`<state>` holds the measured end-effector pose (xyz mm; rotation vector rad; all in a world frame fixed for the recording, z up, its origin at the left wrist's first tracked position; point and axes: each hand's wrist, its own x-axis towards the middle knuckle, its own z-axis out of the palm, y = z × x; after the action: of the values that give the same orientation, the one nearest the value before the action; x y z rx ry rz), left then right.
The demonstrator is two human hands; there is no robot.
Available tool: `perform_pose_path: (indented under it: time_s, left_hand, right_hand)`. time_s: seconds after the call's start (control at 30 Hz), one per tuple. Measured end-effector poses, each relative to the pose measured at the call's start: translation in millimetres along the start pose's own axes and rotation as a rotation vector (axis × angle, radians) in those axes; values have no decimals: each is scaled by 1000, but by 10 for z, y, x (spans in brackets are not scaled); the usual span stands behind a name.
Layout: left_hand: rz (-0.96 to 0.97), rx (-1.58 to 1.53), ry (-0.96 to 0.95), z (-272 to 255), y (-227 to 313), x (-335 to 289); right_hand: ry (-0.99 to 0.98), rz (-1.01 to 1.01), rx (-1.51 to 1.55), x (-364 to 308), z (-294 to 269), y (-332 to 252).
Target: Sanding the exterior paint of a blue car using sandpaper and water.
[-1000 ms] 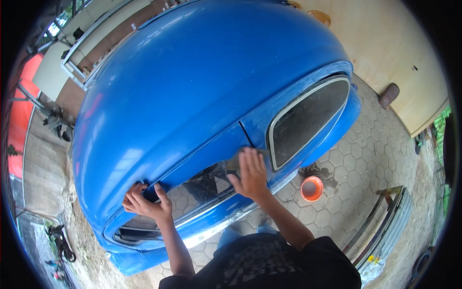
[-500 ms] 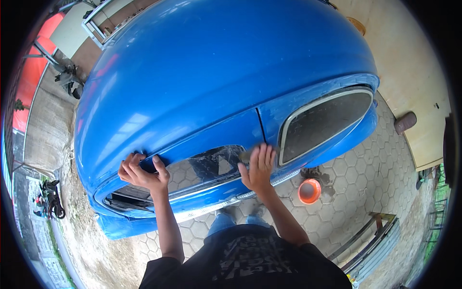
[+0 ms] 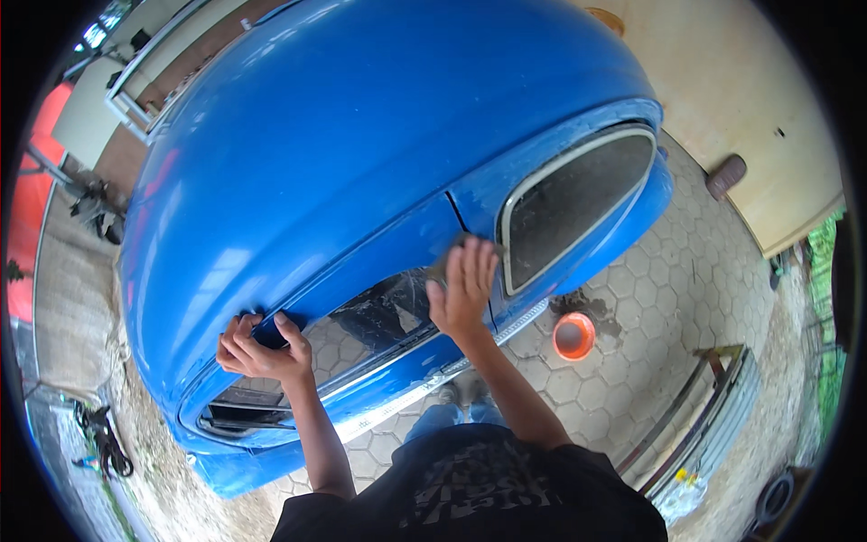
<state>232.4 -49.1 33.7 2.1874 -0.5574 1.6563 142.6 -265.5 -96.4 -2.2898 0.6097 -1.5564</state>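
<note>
A blue car with a rounded roof fills the space before me. My left hand has its fingers bent over the upper edge of the door frame, thumb apart from them, with a dark patch between. Under the fingers of my right hand a grey-brown pad is pressed against the frame beside the door gap. Its exact kind is mostly hidden by the hand. Below the frame lies the door window, dark and reflecting the paving; the rear side window has a pale trim.
An orange bucket with cloudy liquid stands on hexagonal paving beside wet stains. A bench-like frame is at lower right. A pale board stands to the right, and a motorcycle at far left.
My right hand has slid with the pad a little up the frame toward the roof. The left hand keeps its place on the frame. The whole view has shifted and turned slightly.
</note>
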Motion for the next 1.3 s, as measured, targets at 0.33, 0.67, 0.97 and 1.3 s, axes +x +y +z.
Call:
perform_pose_path:
  time_s: [0.33,0.67,0.97,1.3]
  left_hand:
    - [-174,-710,55,-306,115,-361]
    - [13,-1185,-1268,-92,383,-2315]
    - [227,-1080,-1898,-62,805,-3070]
    - [6,-717,-2245,331,1754,-3876]
  right_hand:
    - [-250,81,-52,-1343,-80,503]
    - [-123,433,119,-1213,-260,133]
    - [-168,1405,-237,-2659,-1478,1380]
    - [710,2124,243,-3718,-3055,2805]
